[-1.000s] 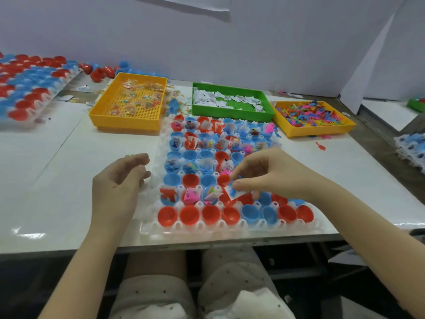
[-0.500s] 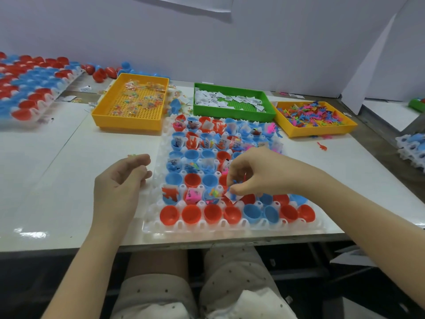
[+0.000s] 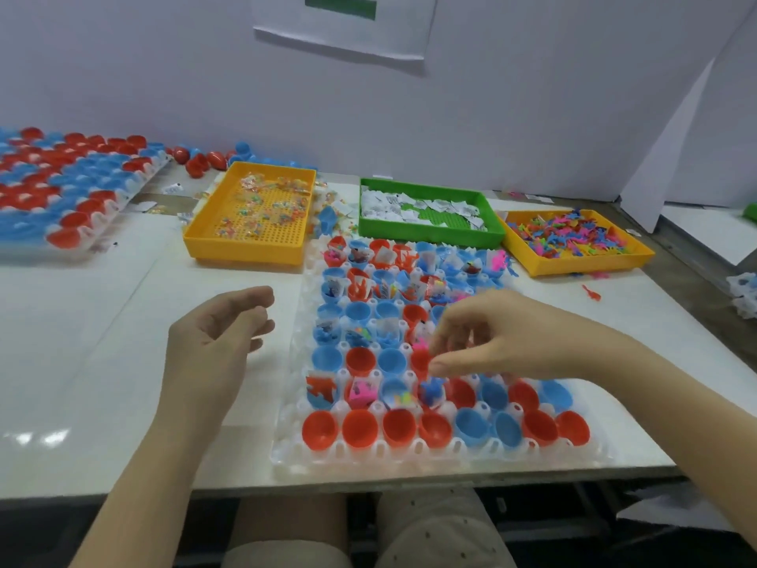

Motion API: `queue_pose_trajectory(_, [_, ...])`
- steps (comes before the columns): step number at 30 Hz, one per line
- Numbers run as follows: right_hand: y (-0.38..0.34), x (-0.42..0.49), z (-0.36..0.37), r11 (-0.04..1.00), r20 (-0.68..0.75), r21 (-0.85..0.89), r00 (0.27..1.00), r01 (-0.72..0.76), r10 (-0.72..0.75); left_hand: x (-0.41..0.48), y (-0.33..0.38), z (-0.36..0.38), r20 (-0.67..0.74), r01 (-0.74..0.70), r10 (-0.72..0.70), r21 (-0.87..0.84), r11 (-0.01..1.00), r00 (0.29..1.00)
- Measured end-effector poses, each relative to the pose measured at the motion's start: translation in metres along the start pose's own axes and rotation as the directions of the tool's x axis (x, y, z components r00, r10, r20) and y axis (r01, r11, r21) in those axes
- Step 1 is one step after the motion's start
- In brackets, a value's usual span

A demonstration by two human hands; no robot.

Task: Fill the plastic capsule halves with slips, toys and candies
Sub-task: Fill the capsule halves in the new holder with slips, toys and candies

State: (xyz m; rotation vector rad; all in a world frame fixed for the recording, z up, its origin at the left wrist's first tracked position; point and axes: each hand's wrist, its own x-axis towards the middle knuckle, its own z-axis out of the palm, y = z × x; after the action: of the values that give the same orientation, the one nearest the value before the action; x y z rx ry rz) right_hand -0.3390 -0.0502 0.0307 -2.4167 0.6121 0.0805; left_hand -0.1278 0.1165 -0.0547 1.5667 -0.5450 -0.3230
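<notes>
The paper slip has left the right hand, whose fingers now hang loose and apart over the white moulded tray of red and blue plastic capsule halves; it probably dropped into the half under the thumb. The left hand lies slack and empty on the tabletop, and the nearest row awaits filling.

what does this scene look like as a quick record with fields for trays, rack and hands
candy tray: orange, leftmost of three, behind the rack
slip tray: green, middle
toy tray: orange, right
rack: white, holds red and blue halves; far rows filled, front row of eight empty
left hand: beside the rack's left edge, loosely curled, nothing seen in it
right hand: over the rack's middle, fingertips down; blurred, grasp unclear
</notes>
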Motion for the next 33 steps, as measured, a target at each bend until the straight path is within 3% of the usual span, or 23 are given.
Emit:
queue_pose_trajectory(3, [0.002,0.001,-0.019,0.995,-0.069,0.09,0.997,0.031,-0.025,0.038,0.022,-0.004,-0.006,-0.119,0.12,0.085,0.989,0.993])
queue_pose_trajectory(7, [0.009,0.017,-0.037,0.975,-0.221,0.205,0.975,0.081,-0.035,0.11,0.029,0.002,0.043,-0.227,0.23,0.409,0.884,0.972])
queue_pose_trajectory(11, [0.017,0.041,-0.051,0.949,-0.336,0.298,0.942,0.105,0.001,0.178,0.014,0.017,0.144,-0.1,-0.015,0.757,0.646,0.99])
queue_pose_trajectory(13, [0.024,0.053,-0.056,0.939,-0.36,0.329,0.933,0.1,0.027,0.194,0.007,0.029,0.161,-0.074,-0.086,0.781,0.62,0.983])
queue_pose_trajectory(15, [0.033,0.064,-0.062,0.933,-0.379,0.348,0.924,0.095,0.048,0.202,-0.001,0.041,0.216,-0.147,-0.034,0.761,0.632,0.976])
queue_pose_trajectory(19, [0.057,0.087,-0.076,0.911,-0.495,0.398,0.861,0.107,0.115,0.215,-0.01,0.056,0.359,-0.29,-0.086,0.853,0.433,0.929])
queue_pose_trajectory(21, [0.068,0.099,-0.082,0.911,-0.507,0.404,0.85,0.089,0.142,0.222,-0.01,0.057,0.314,-0.23,-0.117,0.861,0.453,0.942])
queue_pose_trajectory(24, [0.078,0.118,-0.086,0.915,-0.482,0.4,0.862,0.055,0.159,0.226,-0.011,0.062,0.186,-0.147,-0.034,0.864,0.482,0.982])
queue_pose_trajectory(30, [0.099,0.168,-0.09,0.936,-0.47,0.352,0.86,-0.027,0.201,0.226,-0.006,0.068,0.087,-0.087,0.024,0.854,0.512,0.996])
queue_pose_trajectory(33, [0.105,0.197,-0.092,0.962,-0.469,0.264,0.864,-0.062,0.184,0.226,-0.001,0.068,0.028,-0.049,0.044,0.805,0.591,0.999])
